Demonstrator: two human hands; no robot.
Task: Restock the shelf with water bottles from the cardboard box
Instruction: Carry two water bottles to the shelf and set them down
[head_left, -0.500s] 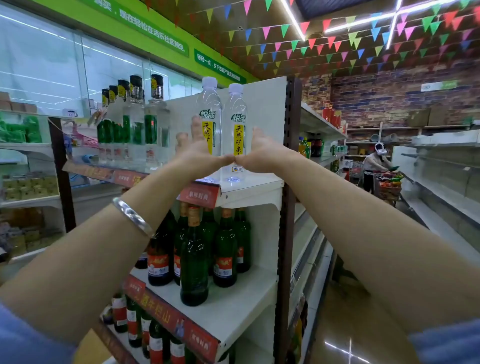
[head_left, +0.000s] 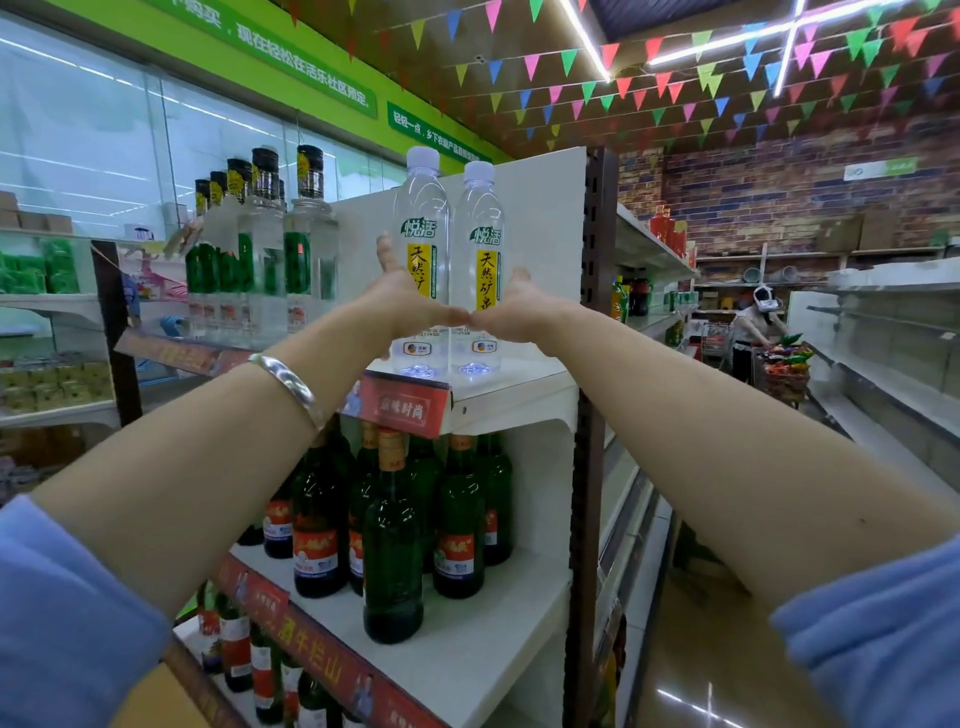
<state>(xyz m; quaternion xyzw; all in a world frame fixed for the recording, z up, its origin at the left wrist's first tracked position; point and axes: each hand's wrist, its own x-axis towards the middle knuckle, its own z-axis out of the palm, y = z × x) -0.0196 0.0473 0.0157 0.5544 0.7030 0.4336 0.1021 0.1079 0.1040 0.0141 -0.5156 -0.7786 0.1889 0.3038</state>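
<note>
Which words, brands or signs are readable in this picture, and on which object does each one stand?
"悦活" and "天然矿泉": yellow label of the right water bottle.
"悦活", "天然": left water bottle; the rest is hidden by the left hand.
"京味时尚": red price strip on the top shelf edge.
"牛栏山": lower shelf strip.
Green wall banner: partly readable, "轻松在活乐社区预定".
Green glass bottles: labels too blurred.

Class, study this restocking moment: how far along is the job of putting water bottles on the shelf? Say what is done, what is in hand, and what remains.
Done: two water bottles stand upright side by side on the top shelf. In hand: the left hand and right hand bracket them, fingers straight, apparently squaring them up. Left: that shelf has bare space beside the pair; the cardboard box is out of view, so the remaining count cannot be told.
</note>
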